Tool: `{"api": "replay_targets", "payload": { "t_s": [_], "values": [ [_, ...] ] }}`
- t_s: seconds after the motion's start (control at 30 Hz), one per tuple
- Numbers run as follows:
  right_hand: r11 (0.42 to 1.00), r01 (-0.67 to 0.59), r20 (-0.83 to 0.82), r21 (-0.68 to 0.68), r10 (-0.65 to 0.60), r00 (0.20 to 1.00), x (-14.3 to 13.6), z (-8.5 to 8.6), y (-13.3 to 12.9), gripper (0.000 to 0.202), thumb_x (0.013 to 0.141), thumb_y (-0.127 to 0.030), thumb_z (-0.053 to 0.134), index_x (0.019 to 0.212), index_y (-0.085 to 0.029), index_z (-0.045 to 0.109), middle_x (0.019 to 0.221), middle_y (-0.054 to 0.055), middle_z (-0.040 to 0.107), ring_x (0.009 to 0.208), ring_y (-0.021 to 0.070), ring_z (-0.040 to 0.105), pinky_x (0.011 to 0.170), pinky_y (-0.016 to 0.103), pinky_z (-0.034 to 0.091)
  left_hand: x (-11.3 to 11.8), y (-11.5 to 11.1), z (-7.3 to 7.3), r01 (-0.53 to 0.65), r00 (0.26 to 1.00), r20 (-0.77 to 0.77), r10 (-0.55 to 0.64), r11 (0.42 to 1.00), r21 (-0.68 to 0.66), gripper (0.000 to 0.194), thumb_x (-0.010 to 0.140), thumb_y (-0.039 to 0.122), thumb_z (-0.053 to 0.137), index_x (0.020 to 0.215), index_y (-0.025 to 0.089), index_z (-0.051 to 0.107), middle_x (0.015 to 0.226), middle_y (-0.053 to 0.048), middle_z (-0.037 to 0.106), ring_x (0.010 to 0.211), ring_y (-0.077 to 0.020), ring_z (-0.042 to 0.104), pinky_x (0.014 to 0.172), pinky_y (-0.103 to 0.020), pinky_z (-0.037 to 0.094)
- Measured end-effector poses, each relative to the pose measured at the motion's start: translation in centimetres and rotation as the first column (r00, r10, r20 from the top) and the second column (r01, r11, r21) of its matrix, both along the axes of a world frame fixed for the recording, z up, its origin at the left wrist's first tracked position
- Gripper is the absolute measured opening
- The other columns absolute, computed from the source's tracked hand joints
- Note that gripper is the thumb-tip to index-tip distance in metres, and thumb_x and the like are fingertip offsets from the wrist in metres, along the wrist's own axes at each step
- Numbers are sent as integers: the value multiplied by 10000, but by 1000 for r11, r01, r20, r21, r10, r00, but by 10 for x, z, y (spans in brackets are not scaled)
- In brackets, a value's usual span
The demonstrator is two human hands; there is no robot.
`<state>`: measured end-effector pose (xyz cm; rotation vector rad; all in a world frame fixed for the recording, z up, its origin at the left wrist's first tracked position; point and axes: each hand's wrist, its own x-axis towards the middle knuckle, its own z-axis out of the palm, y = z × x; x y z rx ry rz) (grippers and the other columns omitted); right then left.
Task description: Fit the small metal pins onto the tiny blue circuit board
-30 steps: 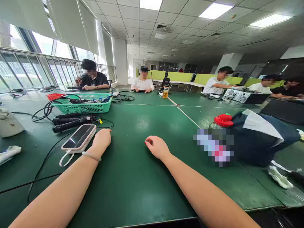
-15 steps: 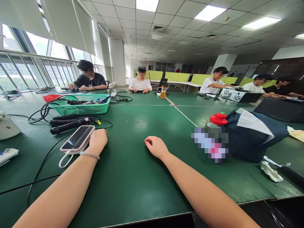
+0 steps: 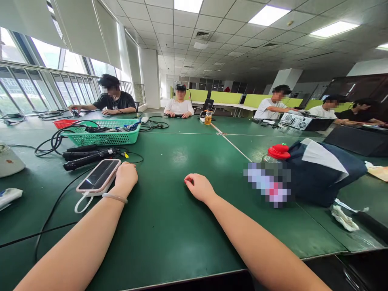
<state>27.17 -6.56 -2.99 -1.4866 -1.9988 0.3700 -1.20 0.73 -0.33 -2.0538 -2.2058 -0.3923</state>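
Note:
My left hand (image 3: 126, 176) rests on the green table (image 3: 160, 230) with its fingers curled in, mostly turned from view. It lies against the right side of a phone (image 3: 100, 176) in a pale pink case, which sits on a white block with a short white cable loop (image 3: 81, 208). A light bangle (image 3: 114, 198) circles my left wrist. My right hand (image 3: 200, 187) lies on its side on the table, closed in a loose curl with thumb near forefinger; nothing shows in it.
Beyond the phone lie black cylindrical handles (image 3: 89, 159) and a green basket (image 3: 104, 139) of gear. Cables run along the left. At right stand a red-capped bottle (image 3: 278, 151) and a dark bag (image 3: 321, 178), near crumpled tissue (image 3: 344, 218). Several people sit around the table.
At the far left, a co-worker's hand has reached outward to the left. My left hand has shifted very slightly beside the phone; my right hand stays in place.

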Motion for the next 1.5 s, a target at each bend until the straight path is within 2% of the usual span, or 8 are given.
{"api": "replay_targets", "payload": {
  "t_s": [0.23, 0.37, 0.57, 0.7, 0.8, 1.17, 1.27, 1.5],
  "values": [
    [999, -26, -3, -18, 26, 1000, -1, 1, -2, 152, 833, -257, 477, 852, -204, 618, 746, 3, 600, 696, 129, 531, 619, 243, 387, 8, -2, -7, -50, 996, 76, 56, 996, -77, 330, 800, 128, 337, 1037, 62, 557, 986, -212, 612, 980, -308, 559, 806, -379, 425],
    [996, -83, -5, -29, 83, 997, -5, 1, -4, 141, 832, -243, 489, 855, -198, 621, 729, 0, 588, 694, 125, 526, 639, 243, 400, 16, -6, -13, -21, 992, 124, 36, 992, -122, 297, 785, 96, 343, 1016, 60, 526, 1041, -237, 575, 1089, -336, 488, 850, -423, 390],
    [992, -115, 25, -46, 116, 993, -16, -3, -3, 166, 788, -286, 598, 910, -181, 641, 862, 36, 579, 773, 140, 542, 726, 262, 427, 58, -26, -15, 273, 938, 260, -230, 951, -143, 223, 822, 150, 350, 976, 144, 511, 965, -134, 615, 964, -243, 571, 821, -339, 415],
    [993, -115, 57, 14, 114, 992, -22, -10, 1, 338, 733, -349, 671, 1003, -151, 628, 969, 74, 553, 905, 178, 525, 849, 293, 403, 96, -51, -14, 490, 822, 387, -418, 866, -105, 206, 883, 244, 299, 973, 203, 480, 974, -73, 637, 923, -191, 602, 780, -281, 445],
    [993, -110, 74, 31, 107, 991, -24, -13, 4, 215, 749, -283, 657, 925, -162, 642, 914, 56, 538, 862, 162, 520, 813, 277, 411, 115, -67, -13, 587, 694, 536, -481, 809, -35, 201, 888, 287, 297, 911, 212, 482, 997, -69, 639, 947, -189, 596, 804, -292, 449],
    [997, -70, 92, 28, 67, 993, -21, -6, 5, 84, 783, -199, 631, 853, -163, 662, 828, 43, 569, 791, 147, 534, 757, 249, 416, 111, -51, -31, 537, 257, 930, -264, 839, 91, 140, 863, 277, 367, 888, 188, 472, 1072, -73, 595, 911, -148, 614, 835, -328, 477],
    [996, -87, 94, 29, 84, 992, -22, -4, 3, 76, 772, -193, 645, 842, -165, 653, 815, 39, 575, 784, 148, 534, 740, 249, 413, 107, -48, -29, 527, 287, 923, -258, 847, 73, 178, 865, 262, 342, 899, 175, 493, 1050, -78, 588, 862, -137, 623, 805, -315, 491],
    [989, -142, 39, 47, 140, 989, -21, -4, 1, 65, 752, -168, 651, 726, -182, 593, 718, -9, 575, 683, 124, 512, 650, 226, 379, 99, -48, -22, 546, 506, 785, -357, 838, 30, 273, 842, 294, 350, 967, 193, 571, 867, -35, 662, 755, -143, 598, 717, -284, 475]
  ]
}}
